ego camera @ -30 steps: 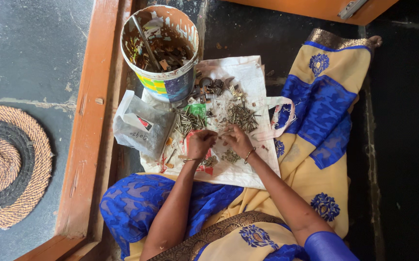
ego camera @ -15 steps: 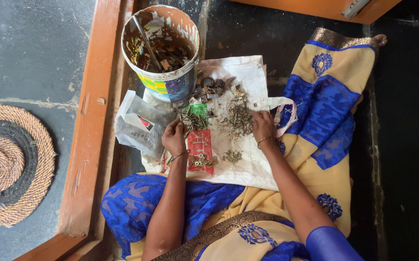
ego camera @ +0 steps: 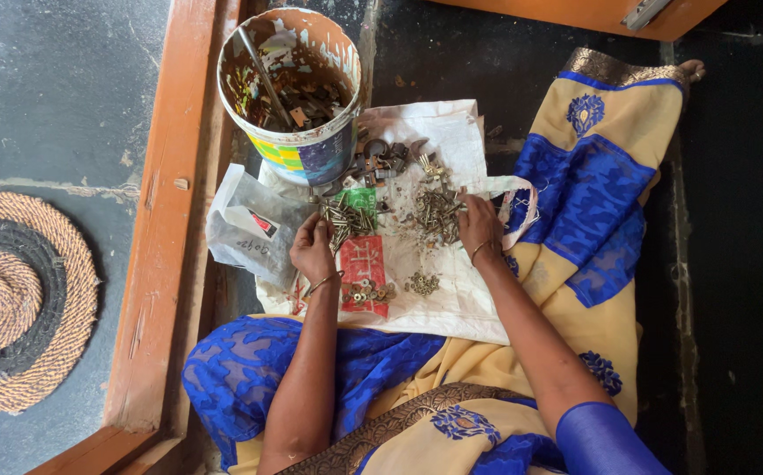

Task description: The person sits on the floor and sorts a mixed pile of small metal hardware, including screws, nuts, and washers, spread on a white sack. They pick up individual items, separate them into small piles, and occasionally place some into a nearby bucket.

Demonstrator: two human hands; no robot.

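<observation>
**Hands parted over the sorted hardware**

Nearest me, my blue and yellow patterned cloth (ego camera: 566,185) covers my lap, and the white woven sack (ego camera: 452,299) lies spread on the dark floor in front. A moment ago both hands met at the middle of the sack; now they are apart. My left hand (ego camera: 313,251) has moved out to the heap of long grey nails (ego camera: 346,218), fingers curled at its edge, though I cannot tell if they pinch anything. My right hand (ego camera: 478,230) rests beside the pile of small brassy screws (ego camera: 436,211), fingers bent loosely. To me the sorting looks spread across two piles. Beyond stand dark metal fittings (ego camera: 386,158) and the paint-stained plastic bucket of scrap (ego camera: 298,88).
</observation>
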